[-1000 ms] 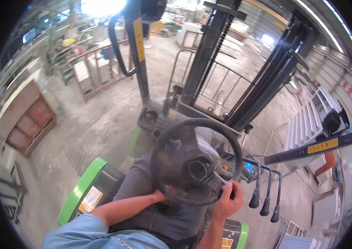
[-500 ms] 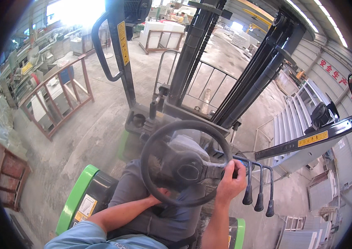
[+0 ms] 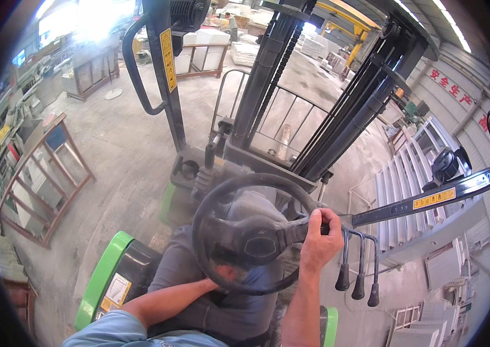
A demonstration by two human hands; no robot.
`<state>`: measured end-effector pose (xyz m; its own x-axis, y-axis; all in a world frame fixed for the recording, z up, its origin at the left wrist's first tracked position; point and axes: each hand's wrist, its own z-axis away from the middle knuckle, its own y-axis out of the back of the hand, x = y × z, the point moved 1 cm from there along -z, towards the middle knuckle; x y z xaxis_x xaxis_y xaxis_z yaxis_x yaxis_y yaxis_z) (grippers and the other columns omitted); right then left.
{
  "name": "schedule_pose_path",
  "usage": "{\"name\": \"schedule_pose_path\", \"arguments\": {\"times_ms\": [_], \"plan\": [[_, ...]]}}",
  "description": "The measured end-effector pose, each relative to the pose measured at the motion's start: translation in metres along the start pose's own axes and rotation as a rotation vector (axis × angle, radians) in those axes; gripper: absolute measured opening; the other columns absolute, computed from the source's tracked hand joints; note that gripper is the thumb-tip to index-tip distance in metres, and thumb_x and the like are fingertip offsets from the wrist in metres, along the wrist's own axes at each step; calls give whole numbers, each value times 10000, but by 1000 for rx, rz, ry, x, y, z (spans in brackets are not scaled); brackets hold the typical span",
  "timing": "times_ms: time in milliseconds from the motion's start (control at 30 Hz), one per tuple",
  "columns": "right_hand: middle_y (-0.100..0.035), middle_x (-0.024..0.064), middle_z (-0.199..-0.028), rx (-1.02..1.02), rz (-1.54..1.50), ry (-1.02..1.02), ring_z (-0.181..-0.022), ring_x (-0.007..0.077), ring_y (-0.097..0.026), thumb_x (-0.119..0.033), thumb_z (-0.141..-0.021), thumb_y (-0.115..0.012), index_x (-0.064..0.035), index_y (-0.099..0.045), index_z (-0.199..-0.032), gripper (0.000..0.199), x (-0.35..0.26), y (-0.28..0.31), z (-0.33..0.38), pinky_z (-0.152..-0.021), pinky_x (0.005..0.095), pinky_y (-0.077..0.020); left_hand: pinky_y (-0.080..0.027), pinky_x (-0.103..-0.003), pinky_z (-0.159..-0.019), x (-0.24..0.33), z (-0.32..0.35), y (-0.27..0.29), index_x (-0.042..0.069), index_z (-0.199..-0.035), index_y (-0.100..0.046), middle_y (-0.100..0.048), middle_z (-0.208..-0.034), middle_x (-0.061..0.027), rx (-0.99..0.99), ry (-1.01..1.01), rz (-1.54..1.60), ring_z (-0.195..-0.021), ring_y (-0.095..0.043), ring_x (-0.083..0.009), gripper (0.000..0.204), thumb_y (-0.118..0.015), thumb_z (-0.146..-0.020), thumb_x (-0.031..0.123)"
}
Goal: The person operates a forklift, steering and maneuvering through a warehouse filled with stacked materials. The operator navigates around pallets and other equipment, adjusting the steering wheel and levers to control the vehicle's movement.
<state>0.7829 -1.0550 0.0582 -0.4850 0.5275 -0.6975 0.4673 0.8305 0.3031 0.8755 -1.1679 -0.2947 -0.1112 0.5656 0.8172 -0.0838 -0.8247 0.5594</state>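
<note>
I sit at a forklift, and its black steering wheel [image 3: 198, 231] is in front of me. My right hand [image 3: 321, 238] is closed around the wheel's right side, thumb up along the rim. Three black levers [image 3: 359, 283] hang just to the right of that hand. My left hand [image 3: 224, 274] rests low behind the wheel's lower rim, over my lap. The rim and shadow hide most of its fingers, so I cannot tell whether it holds anything.
Ahead rise the mast [image 3: 274, 69] and a fork guard frame [image 3: 297, 124]. A brown metal rack [image 3: 45, 179] stands on the left, crated white slabs [image 3: 201, 58] farther ahead. Grey metal frames [image 3: 412, 179] line the right wall. A person [image 3: 231, 26] stands far off.
The forklift has moved forward, swinging slightly: the brown rack has slid left and nearer, and the crated slabs have shifted left. My right hand has turned the wheel a little counterclockwise.
</note>
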Motion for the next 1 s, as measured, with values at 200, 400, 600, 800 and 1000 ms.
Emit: {"name": "schedule_pose_path", "arguments": {"times_ms": [200, 400, 600, 800, 1000], "plan": [[-708, 72, -833, 15, -68, -30, -737, 174, -655, -119, -910, -722, -9, -725, -974, 128, 11, -70, -64, -712, 315, -528, -528, -530, -832, -10, -72, 14, 43, -950, -713, -716, -1009, -225, -87, -56, -48, -953, -683, -431, 363, -522, -958, 352], [-725, 96, -843, 11, -92, 138, -741, 228, -697, -121, -891, -732, -35, -726, -928, 94, 8, -164, -124, -714, 348, -548, -522, -533, -831, -7, -137, 40, 58, -1042, -717, -713, -1067, -224, -48, -10, 17, -969, -678, -437, 365, -527, -958, 357], [-647, 78, -740, -16, -107, 393, -653, 284, -612, -120, -870, -727, -87, -683, -872, 55, -9, -268, -140, -623, 426, -479, -524, -538, -825, -17, -207, 62, 50, -1022, -716, -714, -1043, -225, -55, 2, 28, -954, -680, -441, 359, -518, -958, 343], [-592, 51, -725, -240, -131, 507, -682, 240, -595, -93, -824, -759, -94, -657, -867, 110, -12, -319, -96, -643, 406, -455, -527, -543, -819, -22, -259, 86, 42, -1002, -714, -715, -1019, -227, -67, -2, 20, -939, -683, -444, 354, -510, -957, 328], [-652, 50, -794, -444, -186, 469, -759, 217, -656, -97, -799, -813, -79, -690, -922, 175, 50, -270, -54, -727, 373, -514, -529, -548, -813, -32, -304, 94, 34, -983, -713, -716, -994, -229, -76, -8, 25, -923, -685, -448, 351, -502, -957, 313]]}}
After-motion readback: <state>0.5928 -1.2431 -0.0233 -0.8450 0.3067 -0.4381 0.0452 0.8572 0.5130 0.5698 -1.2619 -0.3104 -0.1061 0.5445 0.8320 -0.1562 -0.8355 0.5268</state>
